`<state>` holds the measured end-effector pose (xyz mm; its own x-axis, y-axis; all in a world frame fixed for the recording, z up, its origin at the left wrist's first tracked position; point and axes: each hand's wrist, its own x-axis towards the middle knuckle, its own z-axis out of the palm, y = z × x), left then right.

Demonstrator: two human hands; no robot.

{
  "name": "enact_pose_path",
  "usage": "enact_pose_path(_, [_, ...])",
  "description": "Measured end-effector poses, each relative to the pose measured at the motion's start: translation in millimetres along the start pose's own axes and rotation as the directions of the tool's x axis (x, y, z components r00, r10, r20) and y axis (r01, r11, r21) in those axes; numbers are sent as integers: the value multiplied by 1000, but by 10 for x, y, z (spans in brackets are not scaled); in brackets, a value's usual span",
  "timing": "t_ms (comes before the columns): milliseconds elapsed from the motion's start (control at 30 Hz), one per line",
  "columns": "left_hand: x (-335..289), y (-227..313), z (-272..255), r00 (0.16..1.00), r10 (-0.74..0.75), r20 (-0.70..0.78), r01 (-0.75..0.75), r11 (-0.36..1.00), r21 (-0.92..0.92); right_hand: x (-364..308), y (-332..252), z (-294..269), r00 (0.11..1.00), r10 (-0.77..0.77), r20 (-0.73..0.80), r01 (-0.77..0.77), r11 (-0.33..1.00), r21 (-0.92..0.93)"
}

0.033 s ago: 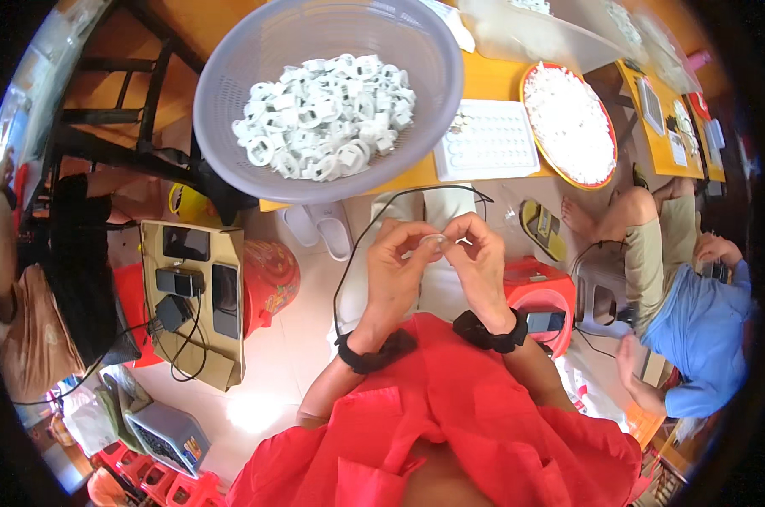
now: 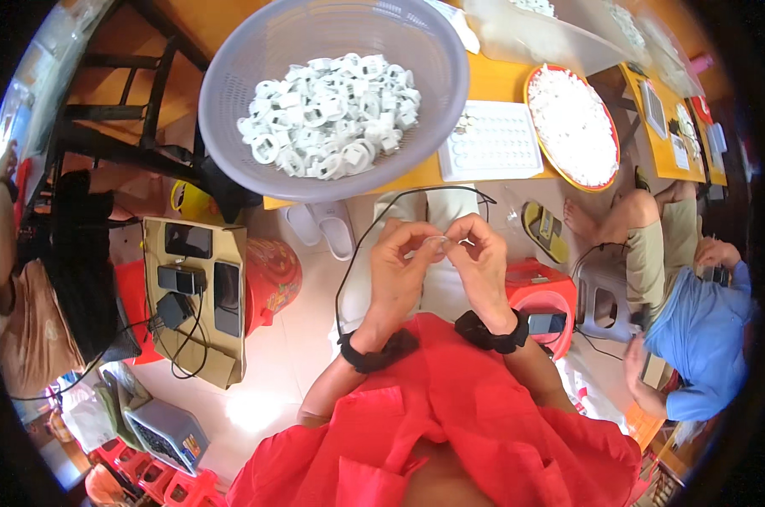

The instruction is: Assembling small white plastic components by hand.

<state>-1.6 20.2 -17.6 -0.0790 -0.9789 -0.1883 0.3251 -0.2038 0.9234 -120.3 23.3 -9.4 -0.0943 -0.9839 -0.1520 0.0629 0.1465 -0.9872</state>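
Whitish piece [image 2: 435,238], mostly hidden between pinched fingers [image 2: 461,226]

Basket [image 2: 217,127] on table [image 2: 488,80], parts [image 2: 332,114] inside; tray [image 2: 494,152] right of it, then plate [image 2: 615,152]; left hand [image 2: 399,264], right hand [image 2: 482,264] before table

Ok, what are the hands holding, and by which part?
The left hand and right hand pinch a small pale piece together; their grip hides exactly which part.

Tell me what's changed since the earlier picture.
The view shifted slightly, and the blue-shirted co-worker's lower hand moved a little right. Nothing was visibly taken or let go. The left hand and right hand still pinch a small pale piece.
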Motion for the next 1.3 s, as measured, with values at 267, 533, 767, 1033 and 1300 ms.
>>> enact_pose_path(267, [-2,61,-29,996,-84,-36,83,996,-22,-23,127,57,971,-235,-43,220,950,-221])
enact_pose_path(533, [-4,145,-141,995,5,96,-28,972,233,-58,-114,-18,1000,-11,-24,12,999,39])
enact_pose_path(767, [-45,213,-115,970,199,138,-241,852,464,-123,-144,-1,999,-40,-12,39,996,-81])
enact_pose_path(1033, [-51,221,-163,835,330,440,-546,403,735,-154,-90,-72,994,-102,34,106,975,-196])
enact_pose_path(1300, [-57,217,-245,788,308,532,-602,210,770,-190,-58,-31,999,2,43,3,992,-130])
